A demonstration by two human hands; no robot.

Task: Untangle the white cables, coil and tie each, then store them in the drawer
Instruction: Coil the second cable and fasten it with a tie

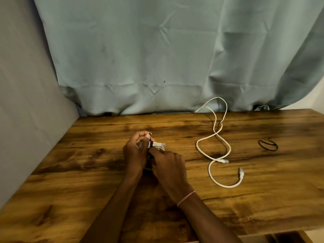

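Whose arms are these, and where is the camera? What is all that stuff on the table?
There is no machine here, just a person. The camera sits on their head and looks down, so you see their two bare arms as if they were your own. The left hand grips a bundled white cable with a black band wrapped round it. The right hand pinches the same bundle from below. They work just above a brown wooden table. To the right lies a second, loose white cable in wavy loops, with two plugs showing; it is not coiled yet. Farther right lie thin black elastic bands. Behind the table hangs a pale blue-green curtain.
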